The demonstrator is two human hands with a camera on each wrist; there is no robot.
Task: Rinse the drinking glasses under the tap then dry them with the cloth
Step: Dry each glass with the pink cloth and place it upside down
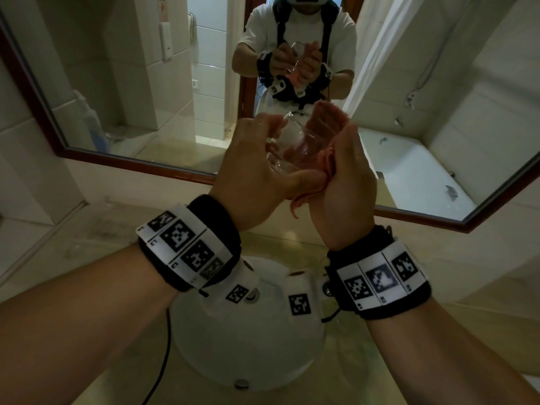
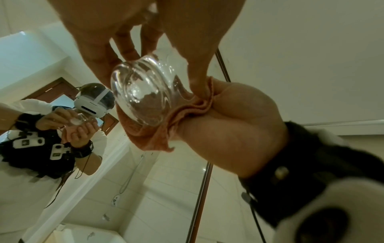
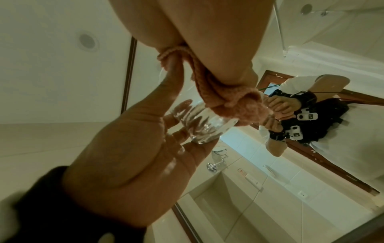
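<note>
The drinking glass [image 1: 295, 147] is clear and held up in the air between the two hands, in front of the mirror [image 1: 152, 83] and above the white basin [image 1: 248, 346]. It is tilted, with its thick bottom [image 2: 143, 92] turned toward the person and its mouth turned away. A pink cloth [image 1: 324, 124] is pushed into the glass and also lies against its right side; one loose end [image 1: 298, 200] hangs down under the hands.

The left hand [image 1: 251, 173] grips the glass: the fingers [image 1: 260, 124] are curled around its far side and the thumb [image 1: 304, 179] lies along the near side. In the right wrist view the palm of this hand [image 3: 129, 148] shines in places, perhaps from water.

The right hand [image 1: 344, 182] holds the cloth. Its thumb [image 3: 234, 69] presses bunched folds of cloth [image 3: 239, 105] against the glass; how its other fingers lie behind the cloth, I cannot tell.

Both wrists wear black bands with white marker tags [image 1: 187, 244]. The mirror shows the person in a white shirt [image 1: 344, 33] holding the same glass, and a bathtub [image 1: 409, 171] behind. The basin sits in a pale stone counter [image 1: 87, 244], with a metal drain [image 1: 242, 383] at its near edge.
</note>
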